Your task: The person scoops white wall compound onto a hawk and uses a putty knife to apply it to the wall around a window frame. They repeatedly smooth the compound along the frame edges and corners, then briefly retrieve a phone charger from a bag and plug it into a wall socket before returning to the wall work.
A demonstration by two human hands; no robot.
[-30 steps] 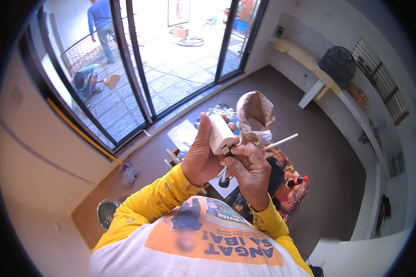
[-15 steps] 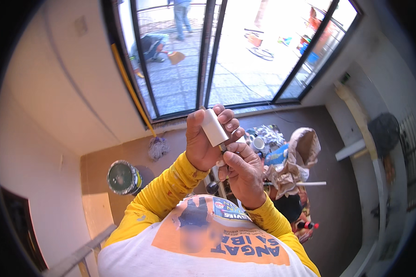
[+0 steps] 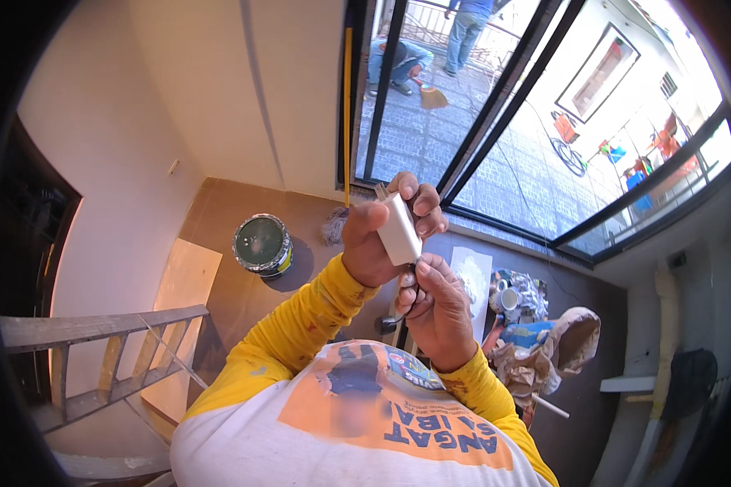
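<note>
A white power adapter (image 3: pixel 400 230), its prongs pointing up and away from me, is held in my left hand (image 3: pixel 371 247) between thumb and fingers. Just below it, my right hand (image 3: pixel 444 312) pinches a dark cable (image 3: pixel 417 286) at the adapter's lower end. The cable's plug is mostly covered by my fingertips, so I cannot tell how far it sits in the adapter. Both hands are close together in front of my chest, yellow sleeves on both arms.
Left stand a paint bucket (image 3: pixel 262 243) and a wooden ladder (image 3: pixel 110 357). Right lie crumpled brown paper (image 3: pixel 573 345), a white cup (image 3: pixel 508 300) and a white board (image 3: pixel 469 276). Beyond a sliding glass door (image 3: pixel 495 105), one person crouches with a broom (image 3: pixel 433 97) and another stands.
My view has turned left, so the room appears shifted right and the ladder shows more. The hands still hold adapter and cable; less of the plug shows between them.
</note>
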